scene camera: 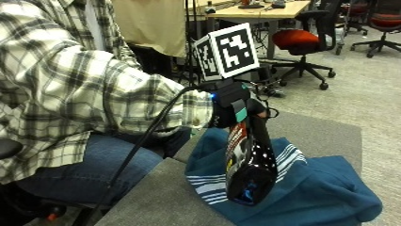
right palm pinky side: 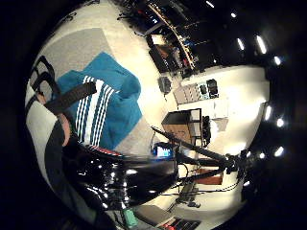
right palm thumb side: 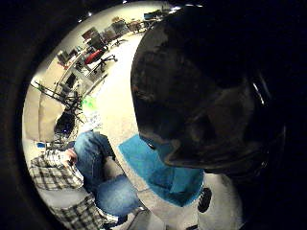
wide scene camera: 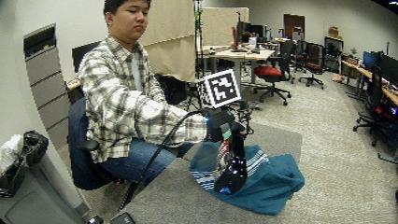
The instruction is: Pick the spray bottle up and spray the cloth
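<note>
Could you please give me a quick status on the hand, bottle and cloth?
Right hand grips spray bottle by its neck, lifted clear. Teal cloth bunched on the table beneath. Nothing in the way.

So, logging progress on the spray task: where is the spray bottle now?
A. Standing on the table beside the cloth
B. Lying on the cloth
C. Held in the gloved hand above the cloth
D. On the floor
C: the gloved right hand grips the spray bottle, which hangs above the teal cloth.
</note>
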Available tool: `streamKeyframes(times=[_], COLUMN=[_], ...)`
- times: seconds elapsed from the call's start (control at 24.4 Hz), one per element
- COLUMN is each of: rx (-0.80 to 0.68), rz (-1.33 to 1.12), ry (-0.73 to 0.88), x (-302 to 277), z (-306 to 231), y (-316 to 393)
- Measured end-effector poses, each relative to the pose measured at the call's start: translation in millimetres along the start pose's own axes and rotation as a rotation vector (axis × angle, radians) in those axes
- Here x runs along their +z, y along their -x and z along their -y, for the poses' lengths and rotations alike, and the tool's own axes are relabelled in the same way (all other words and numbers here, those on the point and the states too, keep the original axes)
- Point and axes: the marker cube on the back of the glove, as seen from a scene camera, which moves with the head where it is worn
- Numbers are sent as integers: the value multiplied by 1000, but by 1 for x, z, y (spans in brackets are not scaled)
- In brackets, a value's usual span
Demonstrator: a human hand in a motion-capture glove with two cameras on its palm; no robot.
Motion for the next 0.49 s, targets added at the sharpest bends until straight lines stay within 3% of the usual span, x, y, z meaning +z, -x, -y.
streamKeyframes(times=[0.29, 0.49], rx=[-45, 0], rz=[-23, 44], ry=[23, -12], x=[4, 1], z=[0, 1], y=[11, 10])
